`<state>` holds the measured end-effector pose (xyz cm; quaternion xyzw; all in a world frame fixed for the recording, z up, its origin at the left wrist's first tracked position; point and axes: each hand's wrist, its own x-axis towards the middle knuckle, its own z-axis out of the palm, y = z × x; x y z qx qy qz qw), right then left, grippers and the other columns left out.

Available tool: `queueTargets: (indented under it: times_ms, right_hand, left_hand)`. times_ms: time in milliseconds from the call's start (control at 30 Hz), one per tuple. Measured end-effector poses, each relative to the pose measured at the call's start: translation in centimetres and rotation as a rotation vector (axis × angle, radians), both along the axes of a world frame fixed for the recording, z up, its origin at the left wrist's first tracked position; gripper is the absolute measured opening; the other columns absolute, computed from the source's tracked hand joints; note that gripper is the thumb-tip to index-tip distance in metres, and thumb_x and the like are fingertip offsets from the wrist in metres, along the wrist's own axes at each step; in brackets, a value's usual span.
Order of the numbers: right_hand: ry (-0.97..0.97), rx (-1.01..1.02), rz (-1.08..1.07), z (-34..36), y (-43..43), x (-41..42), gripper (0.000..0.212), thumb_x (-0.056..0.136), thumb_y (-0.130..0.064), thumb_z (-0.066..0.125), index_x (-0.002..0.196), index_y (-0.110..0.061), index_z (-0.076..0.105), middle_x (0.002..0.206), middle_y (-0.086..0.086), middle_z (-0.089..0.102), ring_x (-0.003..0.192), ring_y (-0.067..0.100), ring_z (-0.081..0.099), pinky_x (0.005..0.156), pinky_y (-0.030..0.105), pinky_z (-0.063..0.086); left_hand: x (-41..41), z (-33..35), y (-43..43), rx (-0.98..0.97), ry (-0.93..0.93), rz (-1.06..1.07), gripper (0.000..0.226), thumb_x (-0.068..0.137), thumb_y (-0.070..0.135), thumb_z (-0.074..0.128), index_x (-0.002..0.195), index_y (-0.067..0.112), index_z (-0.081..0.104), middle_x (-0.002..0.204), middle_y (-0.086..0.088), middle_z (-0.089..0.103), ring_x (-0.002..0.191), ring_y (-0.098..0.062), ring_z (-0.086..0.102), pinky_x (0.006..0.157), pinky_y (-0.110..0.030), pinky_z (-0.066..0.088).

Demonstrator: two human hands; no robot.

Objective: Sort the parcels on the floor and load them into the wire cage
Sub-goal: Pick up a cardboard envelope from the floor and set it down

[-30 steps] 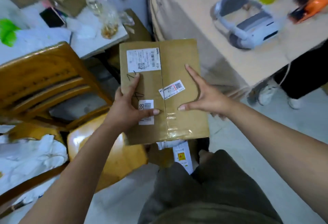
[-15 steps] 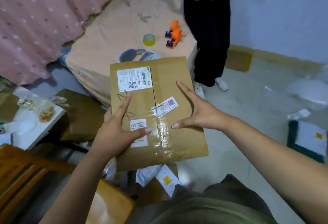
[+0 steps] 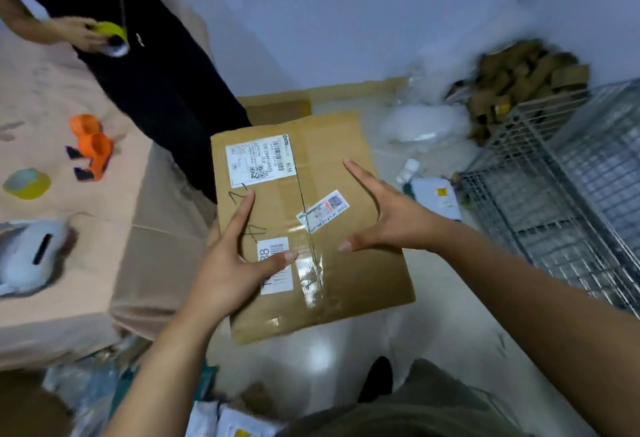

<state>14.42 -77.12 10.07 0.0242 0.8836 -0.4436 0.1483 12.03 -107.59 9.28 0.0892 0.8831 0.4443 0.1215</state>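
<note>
Both hands hold the cardboard parcel [image 3: 360, 277] in the air, above the floor. The left hand [image 3: 235, 256] grips its left edge and the right hand [image 3: 391, 218] its right edge, thumbs + forefingers spread on top (other fingers hidden). The wire cage [image 3: 540, 215] stands near, on the right. Best to carry the parcel level w/ label up and lower it in gently.

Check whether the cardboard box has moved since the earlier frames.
Yes. The cardboard box has swung rightward past the table, now on its left, toward the wire cage.
</note>
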Motion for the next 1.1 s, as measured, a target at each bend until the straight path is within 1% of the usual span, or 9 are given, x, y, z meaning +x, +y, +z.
queueTargets:
  times_ms: [133,233,300,433,567,700,867,967,1100]
  right_hand:
    - [-0.016,-0.034,-0.141,-0.3,8.0,0.2,0.137,0.051,-0.059,0.097,0.146,-0.074,0.001,0.156,-0.001,0.038,0.136,0.025,0.047,0.111,0.049,0.046]
    - [-0.016,-0.078,-0.236,-1.8,11.6,0.9,0.138,0.048,-0.059,0.097,0.149,-0.070,0.004,0.159,-0.008,0.033,0.140,0.019,0.043,0.112,0.048,0.046]
    - [-0.020,-0.112,-0.305,-3.3,13.3,1.6,0.138,0.048,-0.058,0.097,0.149,-0.071,0.005,0.161,-0.011,0.029,0.142,0.018,0.041,0.113,0.049,0.045]
    - [-0.055,-0.141,-0.440,-6.6,15.6,2.8,0.135,0.052,-0.056,0.097,0.147,-0.073,0.002,0.161,-0.005,0.029,0.141,0.023,0.042,0.113,0.053,0.044]
    - [-0.089,-0.158,-0.597,-8.3,17.4,3.0,0.132,0.058,-0.057,0.095,0.149,-0.070,0.000,0.162,-0.003,0.026,0.140,0.024,0.043,0.112,0.053,0.046]
    - [-0.063,-0.157,-0.775,-8.7,18.9,3.3,0.128,0.064,-0.051,0.094,0.152,-0.066,0.003,0.156,-0.001,0.033,0.140,0.022,0.043,0.113,0.050,0.044]
    - [-0.091,-0.140,-0.916,-9.5,20.6,3.2,0.131,0.060,-0.054,0.094,0.153,-0.064,0.003,0.158,-0.011,0.031,0.141,0.015,0.040,0.118,0.043,0.038]
    - [-0.138,-0.151,-0.984,-10.0,22.0,2.7,0.133,0.057,-0.053,0.095,0.152,-0.066,0.003,0.159,-0.005,0.030,0.144,0.022,0.036,0.119,0.053,0.035]
    - [-0.156,-0.154,-1.011,-11.0,24.8,1.6,0.134,0.055,-0.054,0.095,0.152,-0.067,0.003,0.161,-0.005,0.029,0.147,0.023,0.034,0.121,0.055,0.031]
  left_hand:
    - [-3.6,-0.7,8.6,-0.045,0.038,-0.109,0.112,0.050,0.084,0.079,0.143,0.078,0.017,0.148,0.014,0.043,0.136,-0.006,0.043,0.115,-0.040,0.038]
    - [-5.6,-1.9,12.8,-0.089,0.024,-0.190,0.112,0.050,0.089,0.075,0.144,0.079,0.014,0.147,0.014,0.043,0.135,-0.009,0.046,0.109,-0.044,0.043]
    - [-6.9,-3.0,15.1,-0.109,0.014,-0.254,0.111,0.052,0.089,0.075,0.144,0.078,0.015,0.146,0.014,0.044,0.129,-0.006,0.048,0.103,-0.040,0.045]
    - [-10.0,-5.7,19.1,-0.139,-0.042,-0.418,0.107,0.061,0.079,0.079,0.146,0.077,0.014,0.142,0.015,0.042,0.118,0.007,0.043,0.098,-0.033,0.041]
    - [-13.7,-8.0,24.0,-0.139,-0.122,-0.602,0.103,0.070,0.070,0.080,0.146,0.076,0.013,0.149,0.019,0.034,0.132,-0.005,0.039,0.107,-0.035,0.040]
    - [-17.1,-9.0,29.2,-0.058,-0.200,-0.771,0.101,0.079,0.053,0.083,0.151,0.069,0.015,0.154,0.009,0.035,0.137,-0.012,0.046,0.111,-0.037,0.045]
    - [-20.0,-10.4,34.4,-0.097,-0.226,-0.917,0.098,0.083,0.060,0.077,0.147,0.075,0.005,0.161,0.008,0.029,0.141,-0.019,0.041,0.114,-0.048,0.043]
    - [-21.1,-11.3,36.9,-0.120,-0.227,-0.963,0.098,0.082,0.061,0.076,0.147,0.075,0.003,0.164,0.007,0.025,0.145,-0.024,0.039,0.116,-0.051,0.039]
    - [-22.4,-12.7,40.2,-0.112,-0.260,-0.975,0.099,0.081,0.058,0.077,0.147,0.076,0.005,0.165,0.005,0.024,0.146,-0.027,0.038,0.116,-0.056,0.038]
